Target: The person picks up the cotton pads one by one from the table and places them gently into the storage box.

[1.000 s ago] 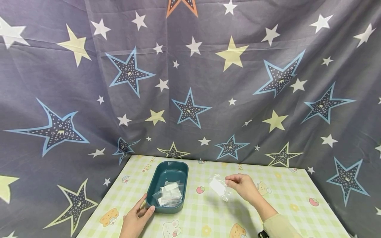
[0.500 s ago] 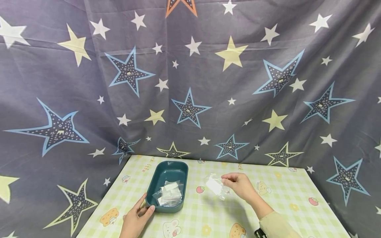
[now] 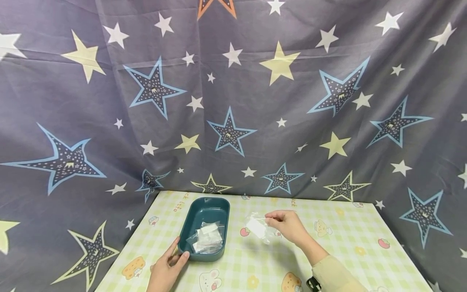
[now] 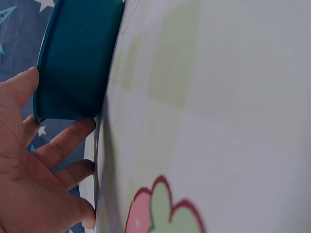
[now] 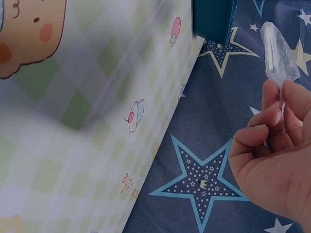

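Note:
In the head view, my right hand (image 3: 290, 228) pinches a small clear plastic bag (image 3: 260, 228) with a flat white piece inside. Thumb and forefinger hold it by one edge, above the table and right of a dark teal rectangular box (image 3: 184, 227). From the right wrist, the bag (image 5: 278, 53) sticks up past the fingertips. My left hand (image 3: 168, 265) holds the box's near left corner, thumb at the front rim and forefinger along the left side; other fingers reach down toward the tabletop in the left wrist view. Several similar clear bags (image 3: 208, 237) lie piled in the box's near half.
A green-and-white checked cloth (image 3: 310, 259) with cartoon prints covers the table. Behind and at both sides hangs a dark grey curtain (image 3: 233, 93) with stars, close against the table's back edge. A dark band (image 3: 313, 284) shows at the right sleeve cuff.
My right hand has moved a little left with the bag, closer to the box. The left hand and the box stay in place. The head view has shifted slightly.

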`<action>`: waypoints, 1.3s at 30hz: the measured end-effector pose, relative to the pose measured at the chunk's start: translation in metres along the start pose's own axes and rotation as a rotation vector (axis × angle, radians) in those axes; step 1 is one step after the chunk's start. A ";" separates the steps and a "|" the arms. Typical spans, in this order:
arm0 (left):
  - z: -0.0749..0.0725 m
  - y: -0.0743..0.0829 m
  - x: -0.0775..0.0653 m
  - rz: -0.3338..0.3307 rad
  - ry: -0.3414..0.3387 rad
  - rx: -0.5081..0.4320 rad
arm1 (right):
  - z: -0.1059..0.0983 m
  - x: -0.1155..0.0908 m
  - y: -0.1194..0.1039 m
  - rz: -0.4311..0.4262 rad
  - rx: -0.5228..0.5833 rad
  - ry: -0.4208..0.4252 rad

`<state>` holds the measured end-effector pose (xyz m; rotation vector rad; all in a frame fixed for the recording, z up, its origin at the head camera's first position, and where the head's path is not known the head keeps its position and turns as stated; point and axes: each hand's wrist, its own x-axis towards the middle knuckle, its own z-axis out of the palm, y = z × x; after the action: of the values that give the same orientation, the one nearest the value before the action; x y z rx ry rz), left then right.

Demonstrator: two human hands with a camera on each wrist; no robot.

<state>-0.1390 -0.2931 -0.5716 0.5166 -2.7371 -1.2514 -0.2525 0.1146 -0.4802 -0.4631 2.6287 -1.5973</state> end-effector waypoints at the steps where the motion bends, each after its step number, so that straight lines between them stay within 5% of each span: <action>1: 0.000 0.000 0.000 -0.001 0.000 0.001 | 0.001 0.000 -0.001 0.003 0.004 -0.005; 39: -0.001 0.000 0.001 -0.016 -0.018 -0.010 | 0.047 0.015 -0.022 -0.071 0.027 -0.057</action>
<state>-0.1398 -0.2942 -0.5711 0.5305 -2.7460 -1.2788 -0.2534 0.0610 -0.4811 -0.5979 2.5742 -1.6114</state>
